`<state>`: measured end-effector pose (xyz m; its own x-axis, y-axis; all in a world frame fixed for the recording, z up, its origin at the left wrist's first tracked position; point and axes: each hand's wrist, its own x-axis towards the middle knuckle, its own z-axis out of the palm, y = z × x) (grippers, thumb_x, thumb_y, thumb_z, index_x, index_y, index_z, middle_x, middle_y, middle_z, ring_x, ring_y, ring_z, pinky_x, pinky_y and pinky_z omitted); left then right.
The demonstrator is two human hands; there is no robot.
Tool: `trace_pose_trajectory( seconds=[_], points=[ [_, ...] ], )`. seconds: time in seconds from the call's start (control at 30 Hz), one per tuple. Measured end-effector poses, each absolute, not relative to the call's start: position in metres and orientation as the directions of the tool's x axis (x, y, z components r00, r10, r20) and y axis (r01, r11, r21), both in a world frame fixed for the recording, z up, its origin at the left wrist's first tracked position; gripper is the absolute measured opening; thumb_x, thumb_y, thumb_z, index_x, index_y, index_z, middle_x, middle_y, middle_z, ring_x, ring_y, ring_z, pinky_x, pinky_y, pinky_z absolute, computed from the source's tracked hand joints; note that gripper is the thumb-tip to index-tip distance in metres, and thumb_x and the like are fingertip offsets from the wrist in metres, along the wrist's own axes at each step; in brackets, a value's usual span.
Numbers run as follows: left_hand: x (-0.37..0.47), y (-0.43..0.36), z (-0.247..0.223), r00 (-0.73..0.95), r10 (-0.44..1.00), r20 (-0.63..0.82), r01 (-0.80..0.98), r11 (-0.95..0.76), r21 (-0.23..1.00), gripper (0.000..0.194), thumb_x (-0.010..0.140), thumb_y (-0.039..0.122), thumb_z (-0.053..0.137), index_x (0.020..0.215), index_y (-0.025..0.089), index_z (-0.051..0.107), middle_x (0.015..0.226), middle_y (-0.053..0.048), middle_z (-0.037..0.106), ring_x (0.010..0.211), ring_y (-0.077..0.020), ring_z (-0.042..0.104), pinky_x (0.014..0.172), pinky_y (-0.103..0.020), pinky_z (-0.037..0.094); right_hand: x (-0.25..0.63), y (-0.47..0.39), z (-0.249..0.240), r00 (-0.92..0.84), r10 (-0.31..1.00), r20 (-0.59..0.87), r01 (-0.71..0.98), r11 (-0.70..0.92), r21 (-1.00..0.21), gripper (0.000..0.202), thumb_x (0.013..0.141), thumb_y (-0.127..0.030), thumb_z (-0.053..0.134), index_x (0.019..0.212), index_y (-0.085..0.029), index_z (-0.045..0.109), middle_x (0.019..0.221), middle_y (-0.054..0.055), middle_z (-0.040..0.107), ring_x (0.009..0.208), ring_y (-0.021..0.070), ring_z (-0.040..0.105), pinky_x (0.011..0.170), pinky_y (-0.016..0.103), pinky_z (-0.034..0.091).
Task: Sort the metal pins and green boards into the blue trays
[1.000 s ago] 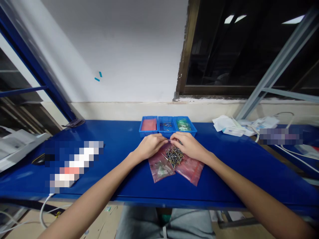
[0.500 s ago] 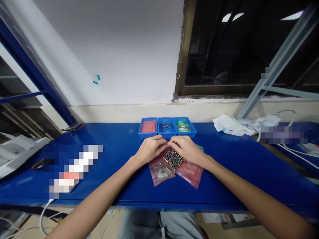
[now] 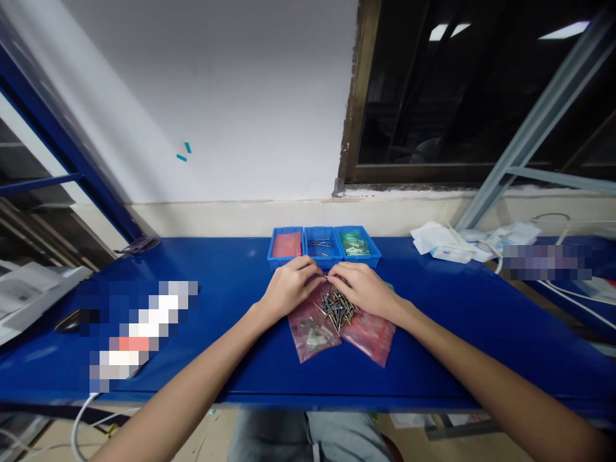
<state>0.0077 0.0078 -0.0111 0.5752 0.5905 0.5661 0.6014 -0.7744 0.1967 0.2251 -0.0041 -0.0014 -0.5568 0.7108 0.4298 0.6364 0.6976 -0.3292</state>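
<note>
My left hand (image 3: 290, 283) and my right hand (image 3: 364, 285) meet over the pile, fingers bent and fingertips pinched together. Between the fingertips shows a small slim metal piece (image 3: 326, 277), mostly hidden; its exact kind cannot be made out. Just below the hands lies a heap of slim screw-like metal pieces (image 3: 339, 309), gold and dark grey. Under and beside the heap are a pinkish clear bag (image 3: 312, 339) with pale small parts in it, at left, and a red plastic bag (image 3: 369, 337) at right, partly beneath my right hand.
Behind my hands stand three joined blue bins: one with red bags (image 3: 287, 245), one with a few metal pieces (image 3: 319, 244), one with green bags (image 3: 355, 244). White packets (image 3: 445, 244) lie at back right. A black mouse (image 3: 68, 321) rests at left.
My hands stay over the pile, with their fingertips slightly farther apart. The slim piece between them shows a little more. The view has shifted slightly.
</note>
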Motion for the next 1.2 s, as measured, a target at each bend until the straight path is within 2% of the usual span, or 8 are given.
trace_pose_trajectory(
  seconds=[0.17,0.4,0.5,0.63,0.83,0.97,1.07,1.2],
  points=[
    [0.01,0.005,-0.009,0.543,0.522,0.658,0.595,-0.792,0.137,0.019,0.099,0.028,0.053,0.111,0.019,0.066,0.108,-0.006,0.065,0.097,-0.0177,0.059,0.085,-0.031,0.053,0.222,-0.006,0.002,-0.514,0.726,0.457,0.597,0.685,-0.418,0.019,0.099,-0.022,0.05,0.089,-0.019,0.066,0.084,0.002,0.069,0.077,0.0161,0.063,0.074,0.028,0.042],
    [0.011,0.005,-0.014,0.559,0.483,0.674,0.607,-0.792,0.063,0.017,0.098,0.026,0.053,0.103,0.018,0.067,0.107,-0.008,0.061,0.095,-0.0188,0.058,0.077,-0.031,0.054,0.216,-0.009,-0.005,-0.467,0.75,0.469,0.574,0.66,-0.485,0.017,0.097,-0.019,0.052,0.086,-0.018,0.065,0.079,0.001,0.068,0.072,0.0142,0.061,0.069,0.025,0.041],
    [0.012,0.007,-0.014,0.555,0.494,0.67,0.611,-0.788,0.074,0.015,0.098,0.024,0.053,0.102,0.017,0.066,0.103,-0.008,0.062,0.094,-0.0189,0.058,0.078,-0.031,0.054,0.216,-0.006,-0.003,-0.487,0.737,0.468,0.57,0.674,-0.469,0.015,0.097,-0.021,0.053,0.09,-0.018,0.066,0.081,0.001,0.069,0.072,0.0145,0.061,0.069,0.026,0.042],
    [0.012,0.014,-0.013,0.559,0.519,0.647,0.619,-0.78,0.091,0.013,0.096,0.022,0.054,0.099,0.015,0.065,0.097,-0.008,0.065,0.089,-0.0193,0.059,0.078,-0.033,0.054,0.216,0.004,0.002,-0.587,0.695,0.415,0.575,0.719,-0.39,0.014,0.095,-0.019,0.054,0.098,-0.017,0.067,0.087,0.004,0.071,0.076,0.0166,0.063,0.072,0.028,0.044],
    [0.012,0.012,-0.007,0.476,0.519,0.709,0.497,-0.825,0.271,0.012,0.095,0.02,0.054,0.1,0.015,0.064,0.091,-0.006,0.069,0.084,-0.0168,0.064,0.077,-0.031,0.054,0.205,0.003,0.0,-0.508,0.72,0.473,0.603,0.689,-0.401,0.014,0.094,-0.014,0.053,0.097,-0.016,0.066,0.092,0.005,0.071,0.081,0.0173,0.064,0.076,0.029,0.045],
    [0.016,0.004,-0.002,0.405,0.575,0.711,0.431,-0.806,0.406,0.009,0.093,0.019,0.058,0.098,0.015,0.065,0.089,-0.003,0.071,0.078,-0.0134,0.066,0.076,-0.027,0.054,0.204,-0.006,-0.005,-0.457,0.724,0.516,0.64,0.671,-0.375,0.014,0.094,-0.014,0.051,0.094,-0.016,0.065,0.093,0.007,0.07,0.088,0.0202,0.064,0.08,0.031,0.045],
    [0.02,0.003,-0.003,0.378,0.631,0.677,0.367,-0.774,0.516,0.009,0.093,0.021,0.06,0.097,0.016,0.066,0.087,-0.002,0.072,0.077,-0.0122,0.067,0.075,-0.026,0.055,0.209,-0.008,-0.002,-0.374,0.755,0.538,0.652,0.627,-0.427,0.011,0.095,-0.018,0.054,0.093,-0.018,0.065,0.09,0.005,0.07,0.086,0.0195,0.064,0.079,0.031,0.045],
    [0.021,0.006,-0.006,0.331,0.695,0.638,0.253,-0.717,0.649,0.011,0.092,0.024,0.061,0.099,0.015,0.064,0.09,-0.004,0.072,0.08,-0.013,0.069,0.074,-0.025,0.056,0.213,-0.006,0.005,-0.387,0.744,0.545,0.561,0.659,-0.501,0.01,0.094,-0.02,0.057,0.093,-0.02,0.067,0.087,0.001,0.072,0.079,0.0159,0.064,0.073,0.027,0.044]
  ],
)
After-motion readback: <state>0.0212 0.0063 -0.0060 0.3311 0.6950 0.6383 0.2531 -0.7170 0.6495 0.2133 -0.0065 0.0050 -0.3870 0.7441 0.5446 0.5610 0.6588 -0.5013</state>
